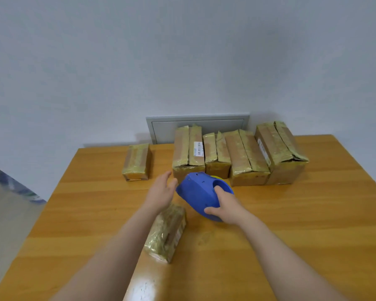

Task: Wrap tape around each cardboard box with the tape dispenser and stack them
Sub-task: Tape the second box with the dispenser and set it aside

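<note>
Right hand grips the blue tape dispenser. Left hand is spread and holds nothing, just beside the dispenser's nose. The near box lies at seven o'clock from the dispenser, long axis roughly six-to-twelve; the left hand's nearer.

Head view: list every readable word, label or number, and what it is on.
No text is readable.
White barcode label on a back-row box: too blurred.
Pale label on the rightmost box: too blurred.
Strip label on the near box: too blurred.
Blue tape dispenser: no markings visible.
</note>
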